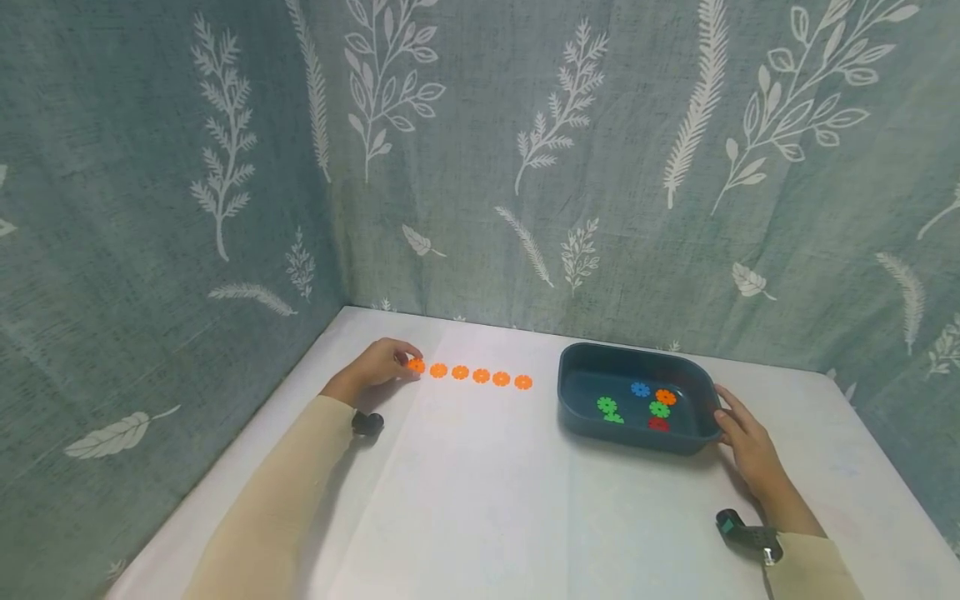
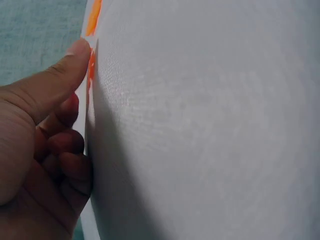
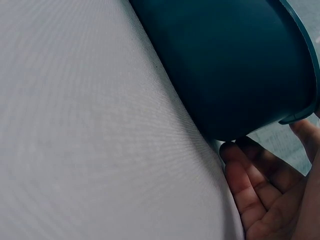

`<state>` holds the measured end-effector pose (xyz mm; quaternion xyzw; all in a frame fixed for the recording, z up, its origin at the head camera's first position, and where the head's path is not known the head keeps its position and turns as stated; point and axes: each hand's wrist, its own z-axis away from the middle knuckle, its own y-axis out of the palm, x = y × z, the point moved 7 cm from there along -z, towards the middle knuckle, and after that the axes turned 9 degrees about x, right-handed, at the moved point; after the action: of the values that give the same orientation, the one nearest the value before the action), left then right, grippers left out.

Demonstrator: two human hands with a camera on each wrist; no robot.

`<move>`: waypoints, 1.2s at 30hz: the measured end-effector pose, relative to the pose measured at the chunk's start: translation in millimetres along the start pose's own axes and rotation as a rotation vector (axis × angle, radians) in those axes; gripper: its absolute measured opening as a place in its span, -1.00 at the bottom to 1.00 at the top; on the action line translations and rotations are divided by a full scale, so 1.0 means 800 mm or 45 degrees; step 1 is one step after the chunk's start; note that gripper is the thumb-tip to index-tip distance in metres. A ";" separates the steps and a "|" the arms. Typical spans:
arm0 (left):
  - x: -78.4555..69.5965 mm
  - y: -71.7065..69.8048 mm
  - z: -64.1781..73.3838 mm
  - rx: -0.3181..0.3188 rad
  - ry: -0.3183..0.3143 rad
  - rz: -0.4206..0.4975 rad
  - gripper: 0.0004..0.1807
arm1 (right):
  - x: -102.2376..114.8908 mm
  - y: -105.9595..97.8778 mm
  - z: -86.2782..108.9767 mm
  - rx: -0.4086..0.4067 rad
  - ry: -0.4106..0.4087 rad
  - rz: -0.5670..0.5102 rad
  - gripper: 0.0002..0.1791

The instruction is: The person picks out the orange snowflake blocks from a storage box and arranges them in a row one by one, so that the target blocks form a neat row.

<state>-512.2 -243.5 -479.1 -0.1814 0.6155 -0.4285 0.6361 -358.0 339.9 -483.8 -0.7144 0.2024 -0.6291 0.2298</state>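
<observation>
My left hand (image 1: 382,363) is at the left end of a row of orange snowflake discs (image 1: 481,376) on the white table. Its thumb and index finger pinch the end orange disc (image 1: 416,366); in the left wrist view the thumb tip covers part of this disc (image 2: 91,67), and the other fingers are curled. On the right, my right hand (image 1: 750,446) grips the right end of a dark teal plastic basin (image 1: 592,427), thumb on the rim. In the right wrist view, fingertips touch the basin's lower edge. Inside lie green, blue, orange and red discs.
The white table (image 1: 465,500) meets a patterned green curtain (image 1: 480,208) behind and on the left. A small dark camera (image 1: 367,423) is strapped to the left wrist, another camera (image 1: 738,533) to the right wrist.
</observation>
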 end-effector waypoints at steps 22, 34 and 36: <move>-0.003 0.000 0.002 0.072 -0.016 -0.018 -0.62 | 0.000 -0.001 -0.002 0.004 0.004 -0.009 -0.28; -0.075 -0.015 -0.014 -0.003 0.120 -0.004 -0.56 | -0.002 0.000 -0.002 0.018 0.017 -0.011 -0.28; -0.108 -0.010 -0.019 0.032 0.225 -0.022 -0.56 | -0.002 -0.001 -0.004 0.015 0.018 -0.009 -0.28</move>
<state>-517.9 -176.7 -421.5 -0.1403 0.6622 -0.4559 0.5778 -361.1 341.5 -484.1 -0.7093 0.1977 -0.6362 0.2304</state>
